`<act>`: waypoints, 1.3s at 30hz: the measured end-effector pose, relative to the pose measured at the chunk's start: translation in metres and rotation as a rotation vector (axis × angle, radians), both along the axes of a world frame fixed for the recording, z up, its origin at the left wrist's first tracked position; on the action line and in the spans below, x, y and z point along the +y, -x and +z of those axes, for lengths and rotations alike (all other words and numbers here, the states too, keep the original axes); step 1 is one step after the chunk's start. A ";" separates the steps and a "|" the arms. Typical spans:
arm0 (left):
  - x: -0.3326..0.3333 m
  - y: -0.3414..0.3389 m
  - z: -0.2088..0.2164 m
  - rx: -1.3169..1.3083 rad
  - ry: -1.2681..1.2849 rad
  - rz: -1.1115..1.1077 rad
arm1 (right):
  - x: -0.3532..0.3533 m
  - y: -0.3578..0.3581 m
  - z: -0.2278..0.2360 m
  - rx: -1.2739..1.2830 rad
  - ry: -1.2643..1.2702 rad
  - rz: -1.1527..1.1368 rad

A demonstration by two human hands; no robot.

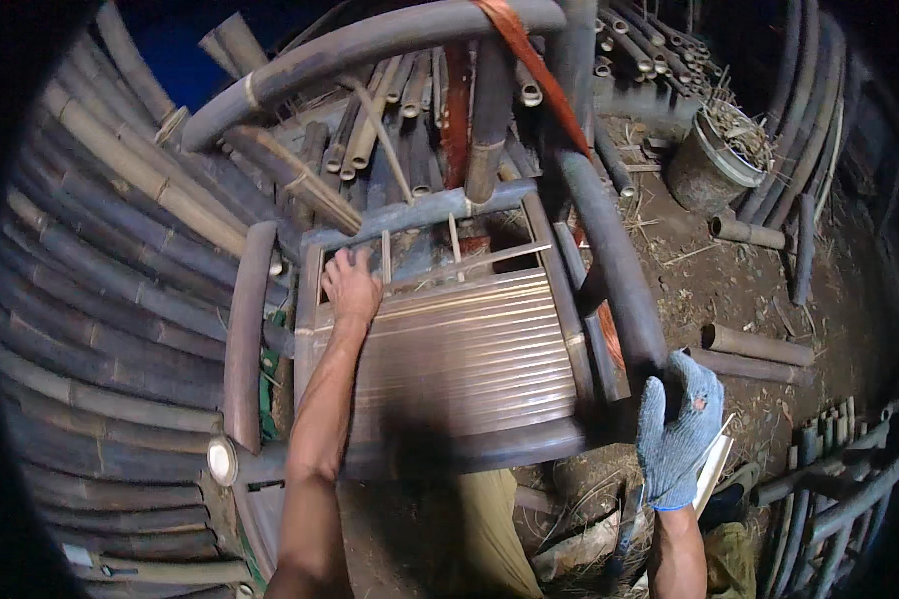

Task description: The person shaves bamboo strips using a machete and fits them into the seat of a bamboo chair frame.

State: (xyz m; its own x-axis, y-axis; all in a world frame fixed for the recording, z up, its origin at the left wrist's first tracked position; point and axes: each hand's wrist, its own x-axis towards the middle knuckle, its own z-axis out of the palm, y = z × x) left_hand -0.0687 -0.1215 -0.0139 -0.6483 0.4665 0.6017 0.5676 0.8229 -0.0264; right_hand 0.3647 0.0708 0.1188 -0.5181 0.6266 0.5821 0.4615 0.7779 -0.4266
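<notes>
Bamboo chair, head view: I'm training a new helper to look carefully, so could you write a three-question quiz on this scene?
1. Which hand wears the grey glove?
2. True or false: the bucket stands to the right of the chair.
3. The left hand is at which part of the slatted seat: A, near right; B, far left; C, near left?

Key: 1. The right hand. 2. True. 3. B.

Dark bamboo chair (449,319), upright, backrest (370,38) on far side; seat slats (479,364) close-set, gap at rear.
</notes>
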 end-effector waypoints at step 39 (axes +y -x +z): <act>0.181 -0.106 0.021 -0.750 0.244 -0.356 | 0.003 -0.002 0.008 -0.065 0.030 0.014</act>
State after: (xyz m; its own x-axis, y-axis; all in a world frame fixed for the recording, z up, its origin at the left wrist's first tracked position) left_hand 0.0376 0.0594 0.0070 -0.6248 0.7776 -0.0704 0.7286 0.6131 0.3054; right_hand 0.3667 0.0737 0.1267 -0.5631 0.6356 0.5281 0.4783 0.7718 -0.4189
